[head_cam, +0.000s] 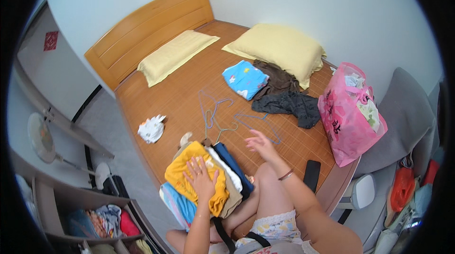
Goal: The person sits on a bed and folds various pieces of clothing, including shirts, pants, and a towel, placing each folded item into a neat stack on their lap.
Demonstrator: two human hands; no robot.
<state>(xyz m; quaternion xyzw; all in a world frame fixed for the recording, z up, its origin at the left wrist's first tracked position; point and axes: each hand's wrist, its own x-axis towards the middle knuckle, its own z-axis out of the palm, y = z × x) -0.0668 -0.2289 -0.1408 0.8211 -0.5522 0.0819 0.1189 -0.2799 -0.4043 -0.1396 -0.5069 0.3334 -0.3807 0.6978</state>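
My left hand (202,178) lies with spread fingers on a folded yellow garment (177,170), pressing on it but not gripping. Around it is a pile of folded clothes: a blue and white striped piece (177,202), a khaki one (231,201), a white one (227,168) and a navy one (233,165). My right hand (262,146) is raised over the bed mat with its fingers apart, holding nothing. Close to it is a blue-purple clothes hanger (274,131). A green hanger (222,129) and a purple hanger (201,102) overlap farther left.
A folded blue printed cloth (245,79) sits by brown (279,76) and black garments (289,106). Pink bag (346,122) and black phone (312,176) are at right; white cloth (152,129) lies left. Two pillows (177,55) are near the headboard (153,30). A fan (41,137) stands beyond the bed.
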